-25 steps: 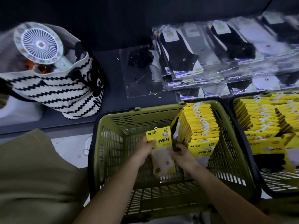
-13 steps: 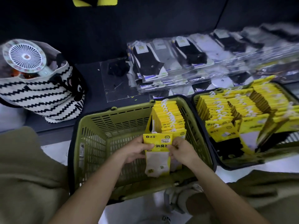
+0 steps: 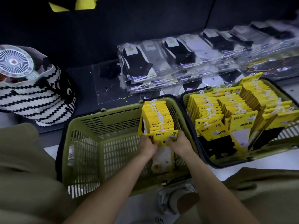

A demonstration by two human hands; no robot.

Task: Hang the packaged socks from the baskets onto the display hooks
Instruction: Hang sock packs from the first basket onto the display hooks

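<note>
Both bare forearms reach down into the near basket [image 3: 90,143], a green slotted one. Between the hands is a sock pack [image 3: 164,139]: a yellow card header with black print, pale socks in clear wrap hanging below it. It stands at the near end of a row of like packs [image 3: 159,117], upright against the basket's right wall, white hooks on top. The left hand [image 3: 148,146] pinches the card's left edge with curled fingers; the right hand [image 3: 178,143] grips its right edge, fingers curled over the front. Just right, a second basket [image 3: 226,161] holds more yellow packs. Beyond, clear-bagged socks [image 3: 178,62] lie overlapped on a dark shelf.
</note>
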